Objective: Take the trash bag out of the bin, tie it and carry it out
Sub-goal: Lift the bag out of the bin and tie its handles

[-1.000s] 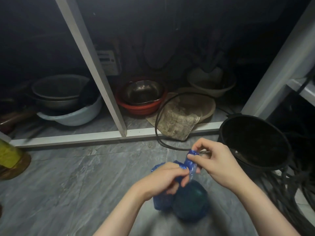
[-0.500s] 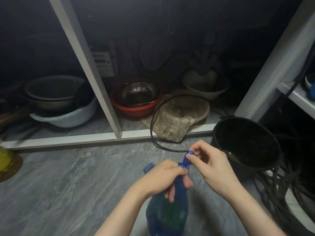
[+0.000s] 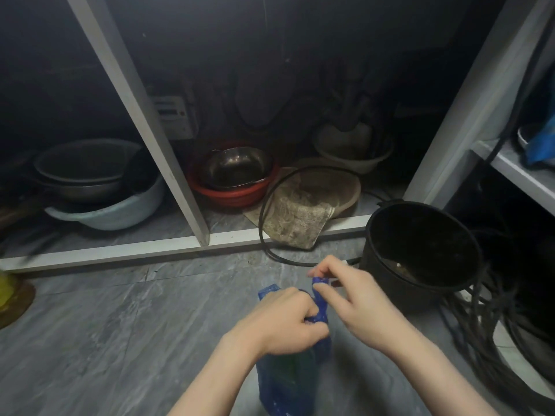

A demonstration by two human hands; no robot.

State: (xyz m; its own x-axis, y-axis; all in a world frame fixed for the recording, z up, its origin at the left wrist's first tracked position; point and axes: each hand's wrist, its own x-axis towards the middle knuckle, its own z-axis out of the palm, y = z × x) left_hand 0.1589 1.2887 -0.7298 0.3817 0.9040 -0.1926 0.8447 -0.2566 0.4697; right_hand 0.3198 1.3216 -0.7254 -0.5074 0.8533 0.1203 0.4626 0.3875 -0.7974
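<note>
Since before, bag [image 3: 288,376] neck is gripped lower by left hand [image 3: 285,322]; right hand [image 3: 357,298] fingers [image 3: 322,267] pinch its tip; bin [image 3: 420,250] emptied, knot unfinished, carrying left

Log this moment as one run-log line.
stage: tying | blue trash bag: out of black bin | left hand: gripping neck | right hand: pinching bag end

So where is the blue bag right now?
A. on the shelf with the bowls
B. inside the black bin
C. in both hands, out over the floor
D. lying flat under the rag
C: the blue trash bag hangs over the grey floor, its neck gripped by the left hand and its top pinched by the right hand, while the black bin stands apart on the right.
</note>
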